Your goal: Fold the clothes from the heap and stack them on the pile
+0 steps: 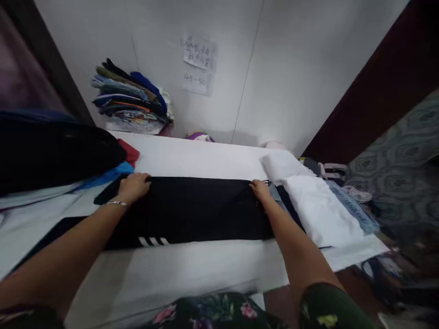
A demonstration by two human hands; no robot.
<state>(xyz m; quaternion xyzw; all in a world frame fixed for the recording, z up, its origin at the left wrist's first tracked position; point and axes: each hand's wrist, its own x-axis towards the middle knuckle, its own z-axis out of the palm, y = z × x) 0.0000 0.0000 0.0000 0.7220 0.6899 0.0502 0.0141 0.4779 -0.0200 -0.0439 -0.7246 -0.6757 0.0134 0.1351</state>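
Observation:
A pair of black trousers (202, 210) lies lengthwise on the white table (206, 157), with three short white stripes near its lower left edge. My left hand (135, 186), wearing a bracelet at the wrist, has its fingers closed on the far edge of the cloth towards the left. At the right end, my right hand (261, 190) pinches the same far edge near the corner. Between the two hands the fabric is stretched fairly flat. Part of its left side is hidden under my left forearm.
A tall stack of folded clothes (130, 98) stands at the back left. Dark garments (58, 155) are heaped on the left. White folded clothes (322, 210) and jeans (353, 208) lie on the right. Handwritten paper notes (199, 59) hang on the wall behind.

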